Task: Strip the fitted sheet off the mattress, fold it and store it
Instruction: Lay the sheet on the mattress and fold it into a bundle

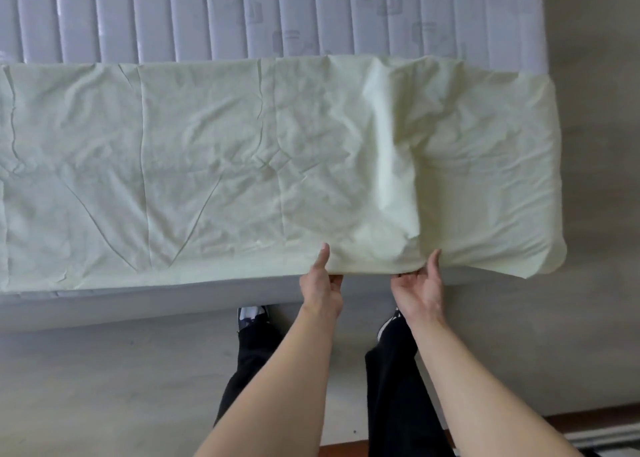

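Lying as one folded strip along the near edge of the single white quilted mattress (242, 13), the pale green wrinkled fitted sheet (207, 165) overhangs its right corner. Two hands pinch its near hem, thumbs on top: left hand (322, 283), right hand (420, 285).

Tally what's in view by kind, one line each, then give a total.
Sheet, pale yellow-green, folded into a strip on the mattress: 1
Mattress, quilted lavender-white: 1
Hands pinching the sheet's near edge, left hand and right hand: 2
Shoes, left shoe and right shoe: 2
Total: 6
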